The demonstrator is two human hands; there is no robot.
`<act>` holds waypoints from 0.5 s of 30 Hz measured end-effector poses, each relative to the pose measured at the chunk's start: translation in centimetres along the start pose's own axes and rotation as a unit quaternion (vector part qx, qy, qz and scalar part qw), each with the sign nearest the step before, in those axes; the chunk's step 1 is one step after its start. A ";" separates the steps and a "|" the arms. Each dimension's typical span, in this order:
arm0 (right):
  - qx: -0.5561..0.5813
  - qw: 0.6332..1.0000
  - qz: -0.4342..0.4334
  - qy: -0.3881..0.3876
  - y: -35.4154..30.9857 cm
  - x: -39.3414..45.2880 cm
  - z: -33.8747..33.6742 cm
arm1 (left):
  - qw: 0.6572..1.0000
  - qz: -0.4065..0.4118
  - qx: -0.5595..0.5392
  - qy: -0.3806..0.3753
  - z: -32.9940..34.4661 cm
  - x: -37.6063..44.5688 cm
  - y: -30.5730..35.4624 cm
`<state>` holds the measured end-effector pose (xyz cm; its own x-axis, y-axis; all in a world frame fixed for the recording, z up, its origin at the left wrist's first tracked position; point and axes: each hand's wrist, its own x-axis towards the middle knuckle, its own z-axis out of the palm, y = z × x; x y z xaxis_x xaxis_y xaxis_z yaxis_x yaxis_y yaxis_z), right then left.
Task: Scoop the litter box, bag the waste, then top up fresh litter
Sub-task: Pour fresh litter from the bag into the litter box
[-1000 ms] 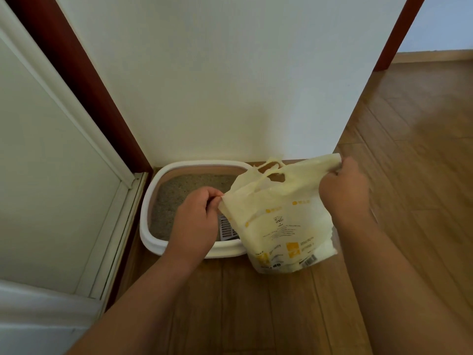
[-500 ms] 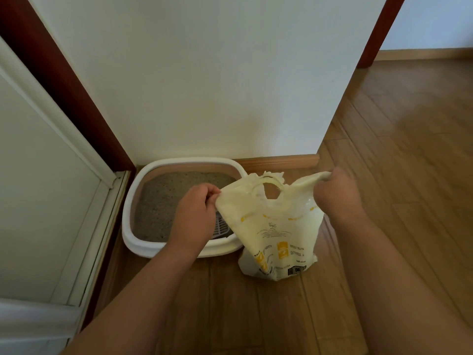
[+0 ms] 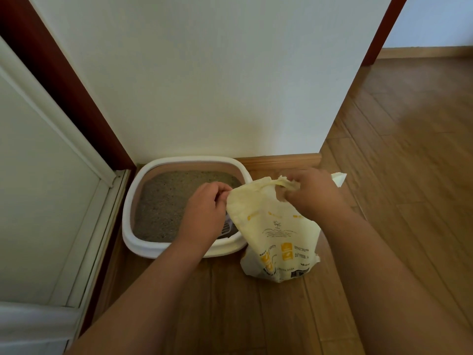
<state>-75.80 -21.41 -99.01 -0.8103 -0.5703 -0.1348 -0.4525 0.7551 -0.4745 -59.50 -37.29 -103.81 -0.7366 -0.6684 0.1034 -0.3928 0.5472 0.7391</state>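
Head view: I noted the bag (image 3: 277,234), pale yellow with orange print, standing on the wood floor (image 3: 409,201) just right of the litter box (image 3: 143,242), overlapping its near right corner; left hand (image 3: 204,213) pinched the bag's left top edge, fingers curled; right hand (image 3: 311,194) gripped the bunched handles at the top; grey litter (image 3: 169,201) lay in the box; box sat against the white wall (image 3: 217,85).
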 end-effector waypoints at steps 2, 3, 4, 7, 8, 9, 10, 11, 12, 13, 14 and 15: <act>0.023 1.000 0.005 -0.002 0.0 0.3 -0.1 | 1.000 -0.013 -0.010 -0.008 0.1 0.1 -0.1; 0.034 0.999 0.007 0.005 0.1 0.4 -0.1 | 1.000 -0.018 -0.016 -0.015 0.2 0.2 -0.1; 0.042 0.999 0.007 0.012 0.3 0.4 -0.2 | 0.999 -0.023 -0.025 -0.020 0.2 0.2 -0.1; 0.043 0.999 0.006 0.025 0.4 0.5 0.0 | 0.995 -0.047 -0.076 -0.037 0.4 0.3 0.0; 0.041 0.999 0.007 0.026 0.4 0.5 0.1 | 0.994 -0.054 -0.086 -0.049 0.4 0.3 -0.1; 0.041 0.999 0.008 0.025 0.4 0.6 0.2 | 0.992 -0.060 -0.086 -0.065 0.6 0.3 -0.2; 0.041 0.999 0.008 0.023 0.5 0.6 0.1 | 0.991 -0.068 -0.084 -0.084 0.7 0.2 -0.3; 0.043 0.999 0.007 0.020 0.5 0.6 0.0 | 0.988 -0.076 -0.085 -0.103 0.8 0.1 -0.4; 0.044 0.999 0.007 0.017 0.6 0.6 -0.2 | 0.984 -0.089 -0.094 -0.121 1.0 0.0 -0.5; 0.043 0.999 0.008 0.012 0.6 0.7 -0.2 | 0.979 -0.103 -0.109 -0.135 1.3 -0.2 -0.7; 0.044 0.999 0.010 0.006 0.6 0.7 -0.2 | 0.975 -0.116 -0.124 -0.145 1.5 -0.3 -0.7; 0.042 0.999 0.011 0.001 0.6 0.8 -0.2 | 0.972 -0.124 -0.132 -0.147 1.6 -0.3 -0.8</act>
<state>-76.78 -21.29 -99.20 -0.8203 -0.5537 -0.1434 -0.4022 0.7367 -0.5436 -59.85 -36.72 -105.53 -0.7777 -0.5692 -0.2669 -0.4527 0.2126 0.8659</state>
